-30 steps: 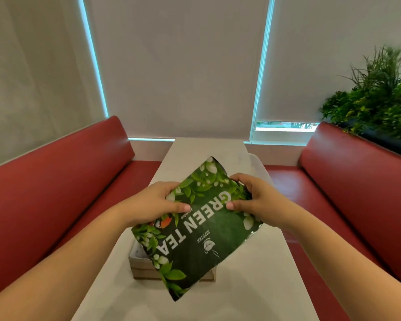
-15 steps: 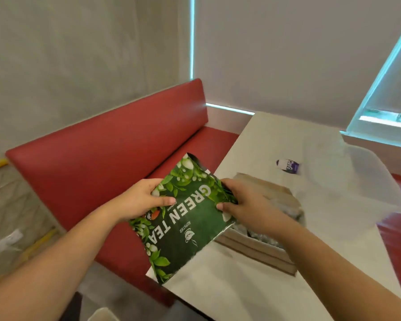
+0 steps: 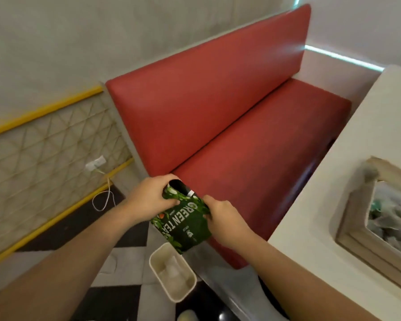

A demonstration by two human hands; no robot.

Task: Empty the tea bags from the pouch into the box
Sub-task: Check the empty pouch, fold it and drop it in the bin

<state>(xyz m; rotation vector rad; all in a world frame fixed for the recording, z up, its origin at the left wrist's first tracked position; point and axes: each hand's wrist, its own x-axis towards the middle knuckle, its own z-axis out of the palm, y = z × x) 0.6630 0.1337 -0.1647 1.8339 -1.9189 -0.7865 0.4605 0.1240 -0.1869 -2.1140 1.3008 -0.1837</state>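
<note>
pouch (image 3: 185, 224) is held off the counter (image 3: 322, 193), just over the floor bin (image 3: 171, 276), its mouth gaping. left hand (image 3: 148, 200) curls round the top edge and right hand (image 3: 222, 216) pinches the side. box (image 3: 357, 205) on the counter holds what look like tea bags, too blurred to count. best to check the mouth for strays, then squash it flat. count: one pouch, one box, one bin, two hands.
</note>
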